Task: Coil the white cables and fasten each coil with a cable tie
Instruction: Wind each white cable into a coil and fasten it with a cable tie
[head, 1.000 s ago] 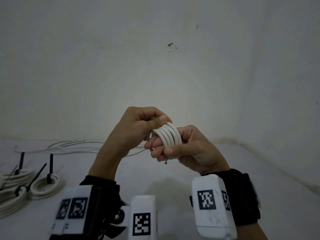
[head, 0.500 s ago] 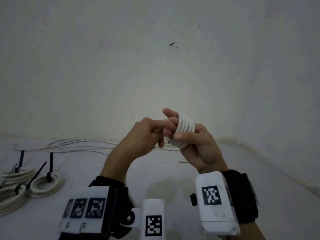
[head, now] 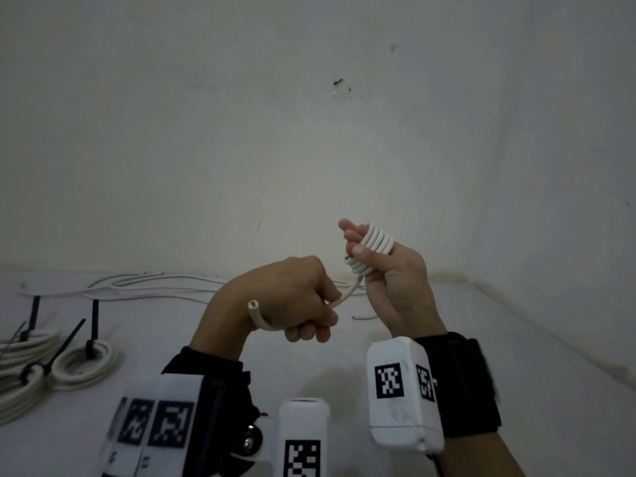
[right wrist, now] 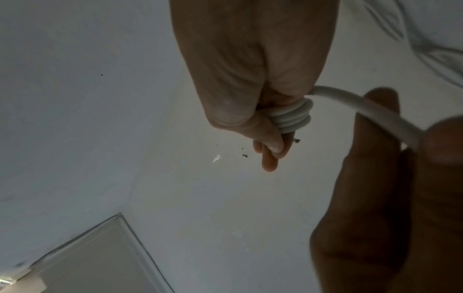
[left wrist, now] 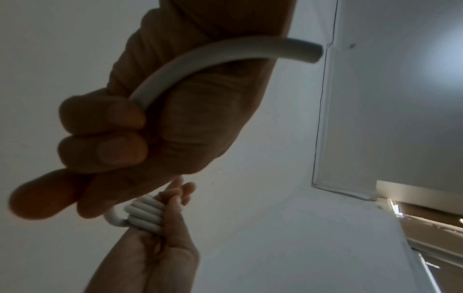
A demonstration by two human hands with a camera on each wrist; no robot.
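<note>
A white cable is wound in several tight turns, the coil (head: 377,241) around the fingers of my right hand (head: 382,266), whose thumb presses on the turns; the coil (right wrist: 293,117) shows in the right wrist view too. My left hand (head: 299,304) is lower and to the left, fisted round the cable's free tail (head: 344,297). The cut end (head: 254,305) curls out behind that fist; in the left wrist view the tail (left wrist: 213,59) arcs out of the curled fingers (left wrist: 105,134). Both hands are raised above the white floor.
Finished white coils (head: 87,364) with black cable ties (head: 94,321) lie on the floor at the left. Loose white cables (head: 155,285) run along the foot of the wall behind my hands. A white wall fills the background.
My left hand has drawn away down and left from the coil, pulling the tail taut. My right hand has risen and turned the coil more upright.
</note>
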